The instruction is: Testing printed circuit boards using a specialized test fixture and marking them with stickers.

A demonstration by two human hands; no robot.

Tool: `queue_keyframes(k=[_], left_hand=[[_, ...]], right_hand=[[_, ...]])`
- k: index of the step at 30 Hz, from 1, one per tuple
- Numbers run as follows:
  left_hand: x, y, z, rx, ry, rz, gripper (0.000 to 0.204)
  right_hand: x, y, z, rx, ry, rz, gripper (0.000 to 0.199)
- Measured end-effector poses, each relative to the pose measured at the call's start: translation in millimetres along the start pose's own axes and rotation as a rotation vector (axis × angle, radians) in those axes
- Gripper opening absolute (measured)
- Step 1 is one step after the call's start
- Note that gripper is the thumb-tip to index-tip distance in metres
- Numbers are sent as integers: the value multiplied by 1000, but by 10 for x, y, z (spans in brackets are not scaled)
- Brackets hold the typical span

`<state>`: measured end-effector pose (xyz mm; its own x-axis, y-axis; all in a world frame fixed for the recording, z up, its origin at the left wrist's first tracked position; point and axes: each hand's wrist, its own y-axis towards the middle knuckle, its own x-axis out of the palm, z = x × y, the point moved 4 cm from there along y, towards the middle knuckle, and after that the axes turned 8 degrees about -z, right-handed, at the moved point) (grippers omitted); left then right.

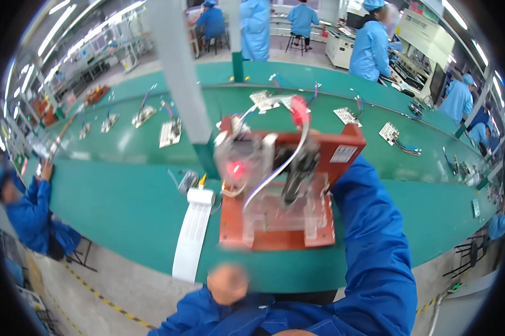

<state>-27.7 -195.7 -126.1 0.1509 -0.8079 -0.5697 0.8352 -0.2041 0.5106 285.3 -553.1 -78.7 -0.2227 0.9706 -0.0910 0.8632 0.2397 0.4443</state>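
Note:
A red-brown test fixture with clear plastic parts and a black toggle clamp stands on the green bench before me. A red light glows at its left side, and a pale cable arches over its front. My right arm, in a blue sleeve, reaches behind the fixture's right side. That hand is almost wholly hidden there, so its grip does not show. Near the bench's front edge is my left hand, smeared, with its fingers unclear. Left of the fixture, a roll of white labels trails over the edge.
Beyond the bench, a green conveyor carries several circuit boards with coloured wires, one board left of a grey post. A yellow-tipped bottle stands by the labels. A person works at the far left; others are behind the line.

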Motion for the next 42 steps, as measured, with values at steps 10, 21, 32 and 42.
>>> queue_keyframes(k=[10, 21, 32, 42], left_hand=[[-48, -562, -353, -6, 267, -83, 7], [-50, -54, 85, -191, 346, -235, 12], [-18, -148, 51, -184, 182, -61, 13], [35, -74, 103, -34, 171, 14, 13]], right_hand=[[315, 1486, 1534, -164, -1221, -182, 71], [553, 1586, 1276, -174, -1101, -201, 25], [692, 1434, 957, -268, -1317, 3, 27], [590, 1519, -129, -722, -1336, -162, 30]])
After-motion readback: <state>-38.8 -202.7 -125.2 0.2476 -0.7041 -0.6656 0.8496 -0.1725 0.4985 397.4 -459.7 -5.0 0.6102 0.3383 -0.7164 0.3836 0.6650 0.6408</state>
